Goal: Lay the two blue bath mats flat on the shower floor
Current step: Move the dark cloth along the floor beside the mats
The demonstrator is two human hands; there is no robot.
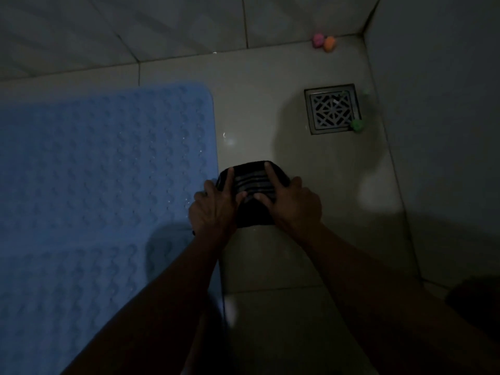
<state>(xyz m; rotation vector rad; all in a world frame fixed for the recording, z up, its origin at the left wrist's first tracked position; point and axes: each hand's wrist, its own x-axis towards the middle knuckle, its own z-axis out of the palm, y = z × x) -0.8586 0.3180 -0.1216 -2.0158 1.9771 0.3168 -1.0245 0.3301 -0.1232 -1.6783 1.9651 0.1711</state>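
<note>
A blue bath mat (94,158) with a raised bumpy pattern lies flat on the tiled shower floor (270,104), filling the left side. A faint line crosses it lower down, and the blue surface (67,293) continues below; in this dim light I cannot tell whether that is a second mat. Just right of the mat's edge a dark striped cloth (253,182) lies bunched on the floor. My left hand (213,207) holds its left side and my right hand (292,204) its right side, with an index finger of each stretched over the top.
A square metal drain grate (332,108) sits in the floor at the right, with a small green object (357,125) at its corner. Pink and orange small objects (324,44) lie in the far corner. Tiled walls close the back and right. A dark shape (476,301) is at lower right.
</note>
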